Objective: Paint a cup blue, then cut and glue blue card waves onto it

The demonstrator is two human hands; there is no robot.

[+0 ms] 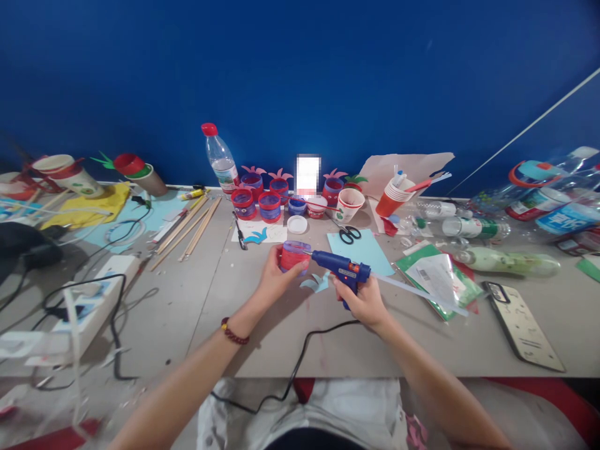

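My left hand (276, 273) is closed around a small red and purple cup (294, 257), held just above the table. In my right hand (364, 301) is a blue glue gun (344, 267), its nozzle pointing left and at the cup's upper right side; whether it touches cannot be told. A long clear glue stick (422, 294) sticks out of the gun's back. Below the nozzle, a light blue paper leaf cutout (317, 283) lies between my hands. Several red and purple cups, one of them a cup with a drawn face (244, 205), stand behind.
Black scissors (349, 235) lie on light blue paper (375, 251). An upright bottle (220, 161) and wooden sticks (187, 228) are left, beyond a power strip (96, 306). Plastic bottles (510, 261) and a phone (524, 325) lie right. The gun's black cord (304, 350) crosses the front edge.
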